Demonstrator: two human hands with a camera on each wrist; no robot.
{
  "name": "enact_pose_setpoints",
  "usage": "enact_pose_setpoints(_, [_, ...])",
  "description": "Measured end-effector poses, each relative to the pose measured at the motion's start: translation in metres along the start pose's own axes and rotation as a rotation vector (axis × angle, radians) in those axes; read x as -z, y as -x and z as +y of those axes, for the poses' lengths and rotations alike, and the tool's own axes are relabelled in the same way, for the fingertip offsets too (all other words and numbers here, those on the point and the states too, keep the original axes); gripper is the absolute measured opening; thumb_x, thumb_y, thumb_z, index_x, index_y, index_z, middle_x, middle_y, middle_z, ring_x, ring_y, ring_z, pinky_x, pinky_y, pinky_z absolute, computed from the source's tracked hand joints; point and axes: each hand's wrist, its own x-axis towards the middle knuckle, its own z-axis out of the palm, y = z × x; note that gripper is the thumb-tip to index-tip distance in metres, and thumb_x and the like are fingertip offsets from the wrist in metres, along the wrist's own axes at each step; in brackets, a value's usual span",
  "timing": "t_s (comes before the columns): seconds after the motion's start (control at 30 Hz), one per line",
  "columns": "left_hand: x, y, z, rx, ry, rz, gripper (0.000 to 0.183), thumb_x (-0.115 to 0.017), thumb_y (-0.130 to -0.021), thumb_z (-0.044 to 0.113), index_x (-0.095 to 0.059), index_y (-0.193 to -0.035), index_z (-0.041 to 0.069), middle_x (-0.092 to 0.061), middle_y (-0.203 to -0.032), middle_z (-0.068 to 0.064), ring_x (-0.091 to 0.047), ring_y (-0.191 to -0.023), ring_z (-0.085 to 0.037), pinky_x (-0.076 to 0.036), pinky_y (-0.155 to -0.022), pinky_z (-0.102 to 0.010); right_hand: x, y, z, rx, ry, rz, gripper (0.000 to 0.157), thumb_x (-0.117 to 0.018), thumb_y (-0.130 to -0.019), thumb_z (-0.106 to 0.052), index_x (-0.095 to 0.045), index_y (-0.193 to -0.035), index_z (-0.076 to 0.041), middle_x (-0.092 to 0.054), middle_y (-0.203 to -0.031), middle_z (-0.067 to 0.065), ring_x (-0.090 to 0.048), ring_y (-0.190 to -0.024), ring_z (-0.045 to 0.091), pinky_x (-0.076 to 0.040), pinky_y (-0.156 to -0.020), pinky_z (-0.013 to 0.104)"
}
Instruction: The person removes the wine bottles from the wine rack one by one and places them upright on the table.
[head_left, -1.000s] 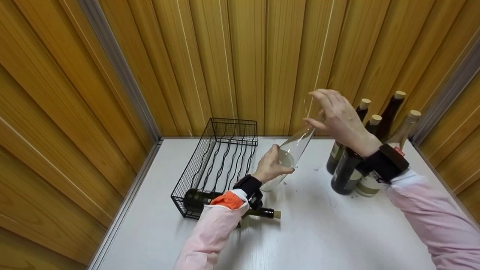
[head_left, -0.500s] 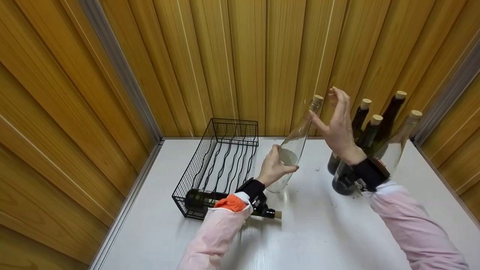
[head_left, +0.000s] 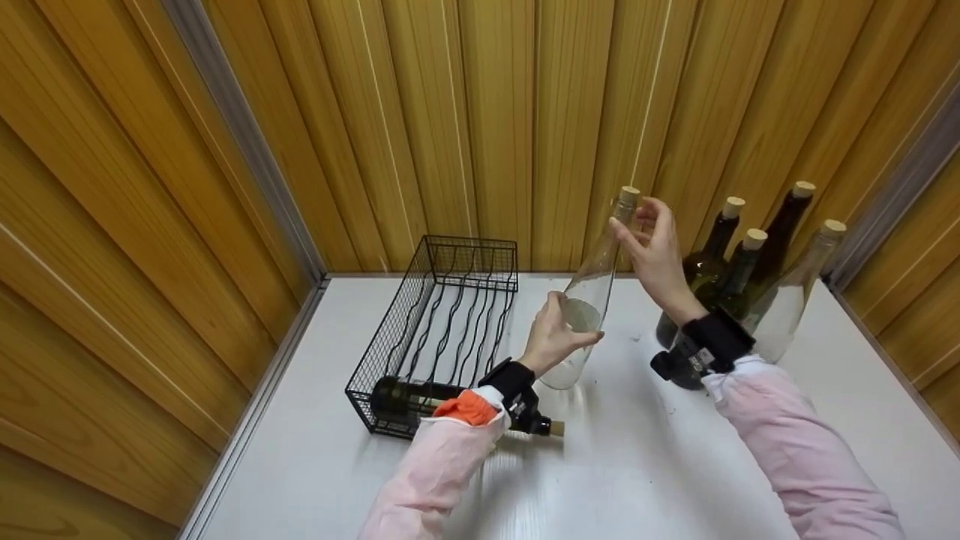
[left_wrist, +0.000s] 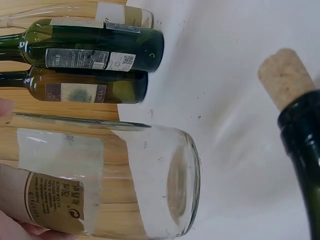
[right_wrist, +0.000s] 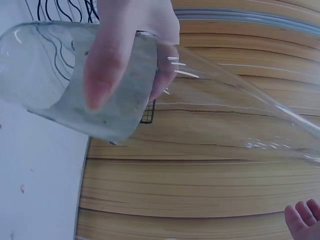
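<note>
A clear glass wine bottle with a cork in its mouth stands tilted, neck up and to the right. My left hand grips its lower body over the label, thumb on the near side. Its bare round base shows in the left wrist view. My right hand is at the neck just under the cork, thumb overlapping the glass and other fingers loosely bent beside it. In the right wrist view the right fingertips appear apart from the bottle, at the lower corner.
Left of the bottle sits a black wire rack with wavy bars. One dark green corked bottle lies across its near end, partly behind the left forearm. Several corked bottles stand at the right. Wood-pattern walls enclose the white table.
My right hand has come down from above the cork, opened away, then drawn in beside the neck. The bottle has swung more upright in my left hand.
</note>
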Motion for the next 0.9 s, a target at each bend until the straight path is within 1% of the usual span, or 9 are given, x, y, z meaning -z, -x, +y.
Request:
enact_pose_setpoints(0.13, [-0.002,0.001,0.001,-0.001,0.006,0.005,0.072,-0.083,-0.062,0.031,-0.041,-0.114,0.004,-0.054,-0.103,-0.007,-0.053,-0.091,-0.016,-0.043,-0.074,-0.023,-0.006,0.0,0.005,-0.059,-0.028,-0.027,0.062,-0.056,-0.089,-0.032,-0.027,-0.131,0.002,-0.038,-0.118,0.016,-0.04,-0.106,0.024,-0.035,-0.088,0.035])
enact_pose_setpoints(0.27, [-0.004,0.002,0.002,-0.009,0.003,0.008,0.073,-0.083,-0.061,0.031,-0.041,-0.115,0.004,-0.054,-0.103,-0.008,-0.053,-0.091,-0.016,-0.043,-0.074,-0.023,-0.012,0.0,0.003,-0.087,-0.094,-0.049,0.057,-0.056,-0.09,-0.026,-0.026,-0.129,0.003,-0.04,-0.114,0.015,-0.043,-0.103,0.023,-0.036,-0.085,0.033])
enact_pose_setpoints(0.33, [-0.005,0.003,0.003,-0.019,-0.007,0.005,0.073,-0.083,-0.061,0.032,-0.041,-0.114,0.004,-0.054,-0.103,-0.008,-0.053,-0.091,-0.016,-0.042,-0.075,-0.023,-0.016,0.002,-0.004,-0.088,-0.136,-0.051,0.052,-0.057,-0.09,-0.02,-0.028,-0.125,0.003,-0.044,-0.108,0.014,-0.045,-0.099,0.021,-0.037,-0.083,0.03])
enact_pose_setpoints(0.47, [-0.006,0.004,0.004,-0.042,-0.028,0.009,0.072,-0.083,-0.061,0.033,-0.041,-0.113,0.005,-0.053,-0.102,-0.007,-0.052,-0.092,-0.016,-0.042,-0.075,-0.023,-0.021,0.005,-0.019,-0.076,-0.208,-0.03,0.04,-0.056,-0.089,-0.01,-0.031,-0.118,0.004,-0.048,-0.096,0.012,-0.048,-0.085,0.015,-0.037,-0.074,0.025])
enact_pose_setpoints(0.53, [-0.007,0.005,0.004,-0.046,-0.025,0.013,0.071,-0.083,-0.061,0.033,-0.041,-0.112,0.005,-0.053,-0.101,-0.007,-0.052,-0.091,-0.016,-0.042,-0.075,-0.023,-0.023,0.005,-0.023,-0.076,-0.205,-0.023,0.037,-0.055,-0.09,-0.008,-0.034,-0.117,0.006,-0.048,-0.093,0.011,-0.046,-0.079,0.012,-0.036,-0.069,0.024])
enact_pose_setpoints(0.63, [-0.008,0.006,0.003,-0.022,-0.012,0.01,0.071,-0.083,-0.061,0.033,-0.041,-0.111,0.005,-0.053,-0.101,-0.007,-0.053,-0.091,-0.016,-0.042,-0.075,-0.023,-0.024,0.006,-0.025,-0.076,-0.18,-0.032,0.035,-0.053,-0.09,-0.008,-0.039,-0.116,0.01,-0.05,-0.091,0.011,-0.047,-0.078,0.012,-0.037,-0.067,0.023])
enact_pose_setpoints(0.73, [-0.009,0.007,0.001,0.015,-0.006,-0.007,0.073,-0.083,-0.061,0.034,-0.041,-0.113,0.004,-0.053,-0.102,-0.008,-0.053,-0.091,-0.016,-0.043,-0.075,-0.024,-0.024,0.006,-0.023,-0.075,-0.159,-0.056,0.028,-0.052,-0.091,-0.008,-0.046,-0.111,0.011,-0.056,-0.089,0.013,-0.053,-0.079,0.014,-0.04,-0.068,0.023])
enact_pose_setpoints(0.83, [-0.009,0.008,0.001,0.046,-0.007,-0.023,0.075,-0.083,-0.06,0.035,-0.041,-0.114,0.004,-0.053,-0.104,-0.008,-0.053,-0.092,-0.016,-0.043,-0.074,-0.024,-0.023,0.006,-0.019,-0.074,-0.189,-0.084,0.02,-0.051,-0.092,-0.007,-0.05,-0.102,0.01,-0.061,-0.085,0.019,-0.058,-0.077,0.017,-0.045,-0.067,0.025])
enact_pose_setpoints(0.9, [-0.009,0.008,0.002,0.056,-0.008,-0.028,0.075,-0.083,-0.06,0.037,-0.041,-0.114,0.005,-0.054,-0.104,-0.008,-0.053,-0.091,-0.016,-0.043,-0.073,-0.024,-0.024,0.005,-0.017,-0.08,-0.24,-0.101,0.018,-0.051,-0.092,-0.007,-0.051,-0.097,0.01,-0.061,-0.082,0.022,-0.061,-0.074,0.02,-0.048,-0.067,0.027])
